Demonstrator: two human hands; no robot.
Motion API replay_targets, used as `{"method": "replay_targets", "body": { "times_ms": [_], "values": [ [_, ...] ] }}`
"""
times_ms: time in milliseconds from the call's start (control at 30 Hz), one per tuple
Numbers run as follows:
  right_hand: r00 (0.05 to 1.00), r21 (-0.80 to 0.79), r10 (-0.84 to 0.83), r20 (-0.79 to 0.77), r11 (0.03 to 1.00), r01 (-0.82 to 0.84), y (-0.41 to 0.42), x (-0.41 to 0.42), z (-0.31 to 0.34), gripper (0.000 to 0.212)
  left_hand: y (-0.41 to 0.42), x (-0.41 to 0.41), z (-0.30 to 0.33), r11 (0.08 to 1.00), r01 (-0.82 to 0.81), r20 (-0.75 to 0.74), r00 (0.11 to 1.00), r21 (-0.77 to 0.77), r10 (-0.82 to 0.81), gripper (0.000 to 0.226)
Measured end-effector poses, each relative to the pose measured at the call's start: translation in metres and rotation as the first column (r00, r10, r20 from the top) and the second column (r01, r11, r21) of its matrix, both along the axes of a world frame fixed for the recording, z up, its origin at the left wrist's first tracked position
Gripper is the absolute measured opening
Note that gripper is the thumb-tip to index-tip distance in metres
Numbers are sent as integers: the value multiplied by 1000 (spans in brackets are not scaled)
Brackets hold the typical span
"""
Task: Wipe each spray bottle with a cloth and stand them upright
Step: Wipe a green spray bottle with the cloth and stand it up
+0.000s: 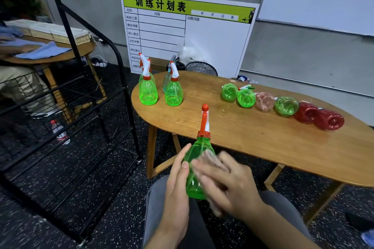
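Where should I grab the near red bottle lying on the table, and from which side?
Probably round its belly, from above. The near red bottle lies on its side with its base toward you at the end of the row, another red bottle against its left; its nozzle end is hidden. Fingers fit over the round body.

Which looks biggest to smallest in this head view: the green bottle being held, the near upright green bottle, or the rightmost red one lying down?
1. Held green bottle, though it is nearest the camera, which inflates it.
2. Near upright green bottle.
3. Rightmost red bottle, seen base-on, so its length is hidden.
Their true sizes may well match.
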State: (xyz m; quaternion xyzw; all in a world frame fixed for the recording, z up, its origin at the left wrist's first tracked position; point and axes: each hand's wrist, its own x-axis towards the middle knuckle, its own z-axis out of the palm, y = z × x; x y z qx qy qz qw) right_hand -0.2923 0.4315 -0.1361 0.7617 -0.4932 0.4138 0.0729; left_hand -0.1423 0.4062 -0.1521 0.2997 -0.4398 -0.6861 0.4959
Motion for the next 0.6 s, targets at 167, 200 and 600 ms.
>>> {"method": "replay_targets", "body": {
  "times_ms": [167,200,600],
  "values": [
    [945,-131,76,-317,984,-123,14,0,0,28,0,0,2,1000,9,-31,999,2,-9,53],
    [953,-135,64,-297,985,-108,10,-3,4,26,1,-1,3,1000,12,-22,1000,-4,-12,53],
    [999,-31,-23,37,999,24,-4,-1,6,30,-1,-1,0,1000,-4,25,1000,-7,5,49]
  ]
}}
